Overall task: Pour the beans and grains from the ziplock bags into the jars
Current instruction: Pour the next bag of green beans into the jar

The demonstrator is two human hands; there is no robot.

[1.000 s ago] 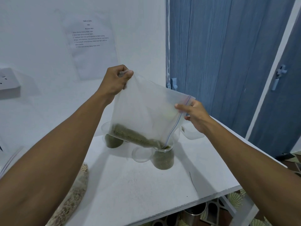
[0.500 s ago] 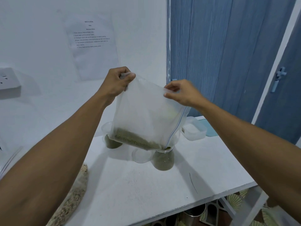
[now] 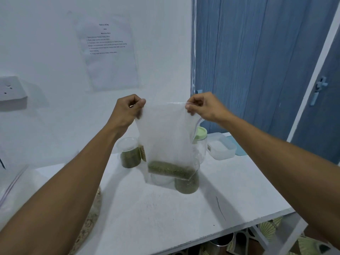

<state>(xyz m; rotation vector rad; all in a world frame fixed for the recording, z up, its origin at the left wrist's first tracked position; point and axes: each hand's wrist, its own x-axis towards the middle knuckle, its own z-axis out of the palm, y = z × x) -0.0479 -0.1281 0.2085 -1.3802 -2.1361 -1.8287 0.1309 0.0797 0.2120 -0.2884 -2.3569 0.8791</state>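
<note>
- Comparing with a second ago, the right hand (image 3: 202, 107) has left the zip edge of the ziplock bag (image 3: 165, 135) and climbed to its upper corner, level with the left hand (image 3: 128, 109).
- The bag, slanted before, now hangs nearly upright from its two upper corners, and the zip edge runs down its right side.
- The green beans (image 3: 171, 170) lie banked along the bag's lower edge. They slope toward the lower right corner, which sits at the mouth of the jar (image 3: 186, 186) near the middle of the tabletop (image 3: 165, 218).
- Judgement: the lift should drive the remaining beans to that corner. A fair share is left in the bag, so the pour is unfinished. Whether beans are running out cannot be told.
- Left hand: fingers curled, pinching the upper left corner.
- Right hand: thumb and fingertips pinching the upper right corner.
- A second jar (image 3: 129, 159) of like beans stands toward the far edge.
</note>
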